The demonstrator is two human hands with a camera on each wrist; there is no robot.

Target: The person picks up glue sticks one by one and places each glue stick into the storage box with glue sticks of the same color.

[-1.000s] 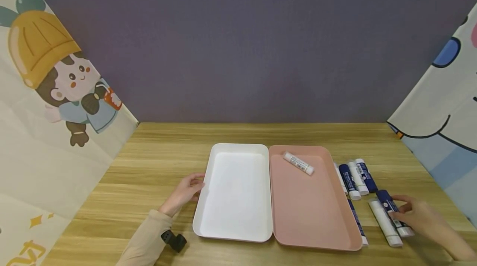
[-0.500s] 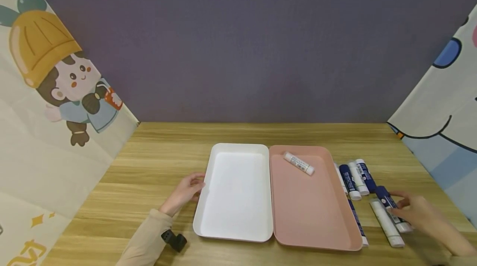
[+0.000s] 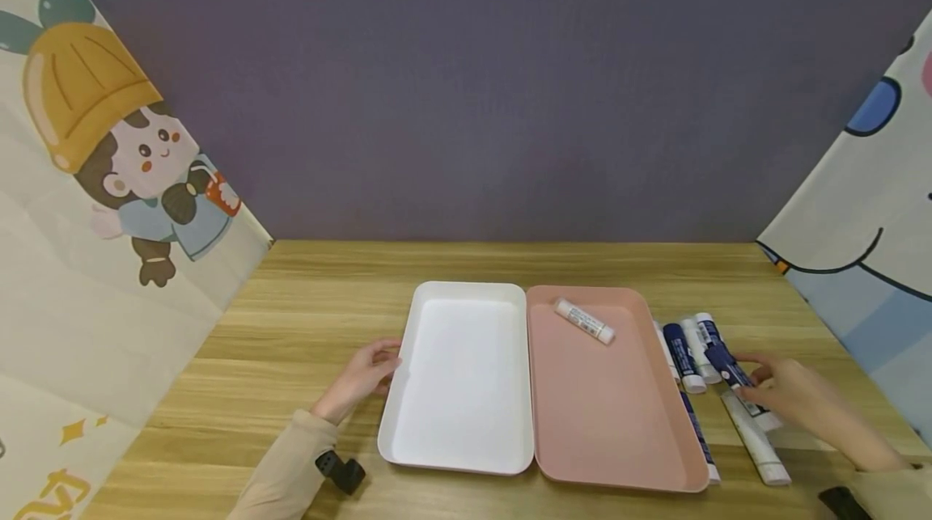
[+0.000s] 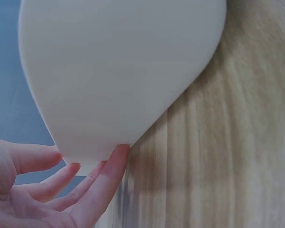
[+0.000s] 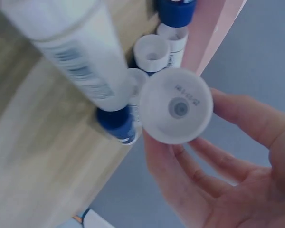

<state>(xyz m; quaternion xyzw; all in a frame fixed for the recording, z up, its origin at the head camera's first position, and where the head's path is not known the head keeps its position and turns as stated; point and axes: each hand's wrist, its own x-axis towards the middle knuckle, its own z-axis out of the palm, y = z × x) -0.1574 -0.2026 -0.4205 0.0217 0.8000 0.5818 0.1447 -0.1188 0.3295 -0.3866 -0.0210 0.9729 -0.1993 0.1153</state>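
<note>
My right hand [image 3: 794, 395] grips a blue-and-white glue stick [image 3: 728, 366] between thumb and fingers. Its round white base faces the camera in the right wrist view, with a small knob in the centre. Below it on the table lies a white glue stick [image 3: 755, 437]. The held stick overlaps a group of blue and white glue sticks [image 3: 680, 352] right of the pink tray [image 3: 604, 415]. My left hand [image 3: 360, 378] touches the left side of the white tray [image 3: 459, 382], thumb and fingertips at its wall. One white glue stick [image 3: 585, 321] lies in the pink tray's far part.
The two trays stand side by side on the wooden table [image 3: 306, 293]. Another blue glue stick [image 3: 701, 439] lies along the pink tray's right wall. A dark grey panel [image 3: 510, 99] rises at the back, with cartoon-printed sheets [image 3: 109, 326] at the sides.
My right hand has lifted the blue-and-white glue stick from beside the white one and moved it away from me and to the left. The left hand stays at the white tray.
</note>
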